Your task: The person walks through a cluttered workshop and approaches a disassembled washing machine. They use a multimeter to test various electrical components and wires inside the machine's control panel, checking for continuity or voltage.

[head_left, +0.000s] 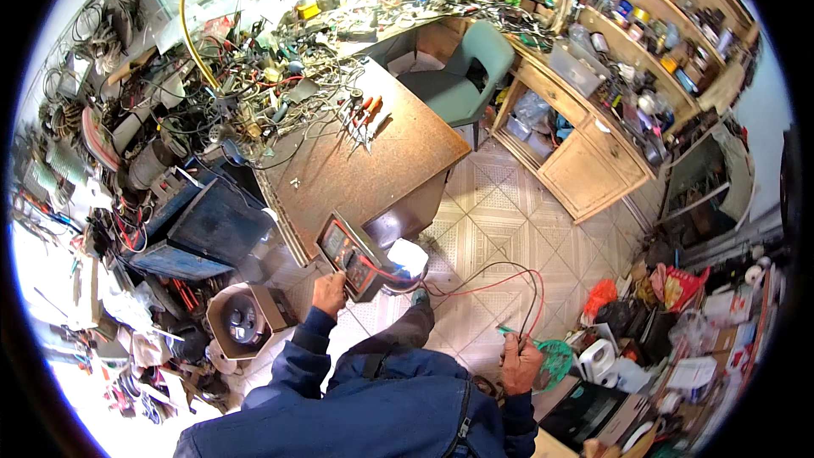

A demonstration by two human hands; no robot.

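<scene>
My left hand is closed on the lower edge of a dark multimeter with an orange-edged face, beside the near corner of the wooden bench. Red and black test leads run from the meter, loop over the tiled floor and end at my right hand. That hand is closed round them, and a small green tip shows above its fingers. Whether it grips anything more is hidden. A bright white object lies just right of the meter; its kind is washed out by glare.
On the wooden bench lie orange-handled pliers and tangled wires. A green chair stands behind it, with a wooden desk to the right. An open cardboard box sits at left. Heaped goods and a green mesh are at right.
</scene>
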